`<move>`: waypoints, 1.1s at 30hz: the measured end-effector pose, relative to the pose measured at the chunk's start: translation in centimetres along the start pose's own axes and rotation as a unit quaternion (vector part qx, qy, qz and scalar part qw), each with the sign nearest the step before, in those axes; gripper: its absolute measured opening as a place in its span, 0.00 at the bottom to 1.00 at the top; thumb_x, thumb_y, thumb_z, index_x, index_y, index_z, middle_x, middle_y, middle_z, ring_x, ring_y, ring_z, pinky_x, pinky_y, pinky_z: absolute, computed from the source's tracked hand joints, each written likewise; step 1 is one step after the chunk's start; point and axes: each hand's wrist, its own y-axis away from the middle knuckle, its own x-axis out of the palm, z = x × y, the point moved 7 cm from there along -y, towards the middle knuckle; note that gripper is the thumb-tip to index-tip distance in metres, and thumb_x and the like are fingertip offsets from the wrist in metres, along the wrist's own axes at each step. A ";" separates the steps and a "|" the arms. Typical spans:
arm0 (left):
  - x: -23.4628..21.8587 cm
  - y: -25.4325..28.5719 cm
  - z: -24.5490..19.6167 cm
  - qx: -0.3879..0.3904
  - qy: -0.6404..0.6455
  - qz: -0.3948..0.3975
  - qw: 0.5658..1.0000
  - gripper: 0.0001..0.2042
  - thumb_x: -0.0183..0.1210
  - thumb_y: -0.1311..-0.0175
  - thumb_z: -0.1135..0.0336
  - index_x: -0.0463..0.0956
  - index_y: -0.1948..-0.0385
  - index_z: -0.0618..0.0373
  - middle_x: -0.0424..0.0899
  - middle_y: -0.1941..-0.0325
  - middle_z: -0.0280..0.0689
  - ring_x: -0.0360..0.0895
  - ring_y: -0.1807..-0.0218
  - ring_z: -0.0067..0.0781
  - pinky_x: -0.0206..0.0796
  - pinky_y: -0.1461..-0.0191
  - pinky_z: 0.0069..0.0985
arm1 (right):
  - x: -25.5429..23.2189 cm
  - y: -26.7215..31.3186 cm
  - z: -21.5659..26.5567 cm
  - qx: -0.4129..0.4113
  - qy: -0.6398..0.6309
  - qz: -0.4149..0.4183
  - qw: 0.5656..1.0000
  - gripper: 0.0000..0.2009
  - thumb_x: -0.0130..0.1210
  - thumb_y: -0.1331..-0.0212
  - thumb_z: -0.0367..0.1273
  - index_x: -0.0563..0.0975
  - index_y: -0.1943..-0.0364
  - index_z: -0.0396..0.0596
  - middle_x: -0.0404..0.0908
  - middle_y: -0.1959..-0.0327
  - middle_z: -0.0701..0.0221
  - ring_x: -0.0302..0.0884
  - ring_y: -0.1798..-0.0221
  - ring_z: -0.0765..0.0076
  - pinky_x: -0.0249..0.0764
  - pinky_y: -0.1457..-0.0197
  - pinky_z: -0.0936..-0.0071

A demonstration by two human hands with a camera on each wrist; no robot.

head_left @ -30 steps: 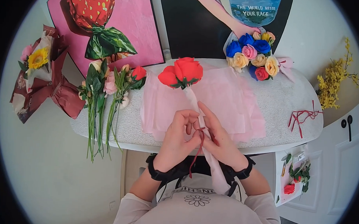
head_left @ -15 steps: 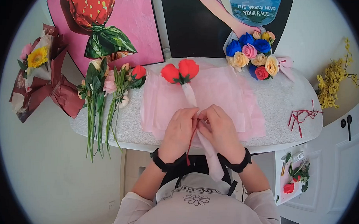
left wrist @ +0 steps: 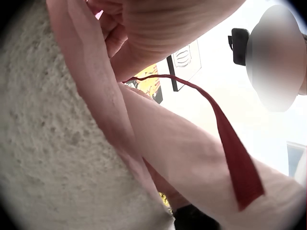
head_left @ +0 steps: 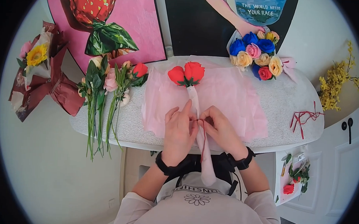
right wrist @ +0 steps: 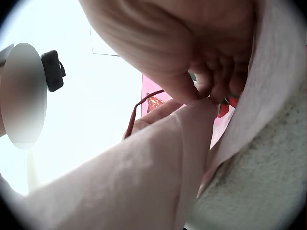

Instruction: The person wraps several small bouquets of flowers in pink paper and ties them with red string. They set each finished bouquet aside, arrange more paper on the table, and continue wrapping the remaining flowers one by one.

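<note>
Two red roses (head_left: 186,74) stand out of a slim pale pink paper wrap (head_left: 203,152) that slants down over the table's front edge. Around its middle runs a dark red ribbon (head_left: 203,140), one end hanging along the paper. My left hand (head_left: 179,129) pinches the ribbon beside the wrap, index finger pointing up. From the other side my right hand (head_left: 220,127) pinches the ribbon at the same spot with thumb and fingertips. In the left wrist view the ribbon (left wrist: 230,148) trails loose above the wrap (left wrist: 172,143). The knot itself is hidden by fingers.
Pink paper sheets (head_left: 235,102) lie under the roses. Loose stemmed flowers (head_left: 97,93) lie at the left, near a dark red wrapped bouquet (head_left: 50,80). A mixed rose bouquet (head_left: 256,55) rests at the back right, spare red ribbons (head_left: 304,116) at the right edge.
The loose ribbon end has swung from the left of the wrap onto it. The wrap's lower end has shifted left, and my left index finger has straightened upward.
</note>
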 end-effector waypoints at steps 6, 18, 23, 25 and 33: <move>0.7 0.4 0.1 0.019 -0.047 0.010 0.999 0.36 0.61 0.55 0.82 0.62 0.37 0.67 0.76 0.67 0.33 0.71 0.60 0.35 0.55 0.44 0.39 | 0.1 0.2 1.0 -0.022 0.069 0.024 0.997 0.07 0.57 0.43 0.24 0.72 0.64 0.41 0.75 0.68 0.67 0.77 0.66 0.68 0.74 0.59 0.73; 0.6 0.6 0.3 0.025 -0.106 -0.008 0.994 0.30 0.58 0.52 0.81 0.66 0.41 0.66 0.75 0.67 0.31 0.71 0.59 0.33 0.55 0.43 0.38 | 0.2 -0.1 1.0 -0.065 0.162 0.023 0.984 0.10 0.60 0.51 0.26 0.71 0.66 0.41 0.73 0.67 0.60 0.76 0.63 0.51 0.73 0.60 0.61; 0.0 0.3 0.7 -0.028 -0.030 0.019 0.999 0.26 0.56 0.49 0.82 0.68 0.43 0.63 0.73 0.65 0.35 0.70 0.60 0.33 0.58 0.45 0.35 | -0.1 0.0 0.8 -0.041 0.135 0.002 0.990 0.10 0.59 0.49 0.25 0.69 0.65 0.41 0.72 0.68 0.60 0.76 0.64 0.51 0.72 0.60 0.61; -0.1 0.2 0.9 -0.039 0.018 0.027 0.999 0.24 0.55 0.46 0.82 0.67 0.44 0.61 0.72 0.63 0.35 0.69 0.60 0.31 0.61 0.47 0.31 | -0.3 -0.1 1.5 -0.041 0.074 -0.007 0.996 0.10 0.59 0.48 0.25 0.70 0.64 0.42 0.72 0.68 0.61 0.76 0.64 0.52 0.72 0.60 0.61; 0.1 0.2 2.1 -0.145 0.378 -0.033 0.914 0.15 0.47 0.37 0.83 0.64 0.48 0.61 0.69 0.60 0.36 0.69 0.57 0.25 0.65 0.50 0.24 | 0.0 -0.5 2.5 -0.127 0.122 0.017 0.984 0.11 0.61 0.49 0.25 0.74 0.62 0.47 0.71 0.65 0.66 0.74 0.62 0.55 0.71 0.59 0.62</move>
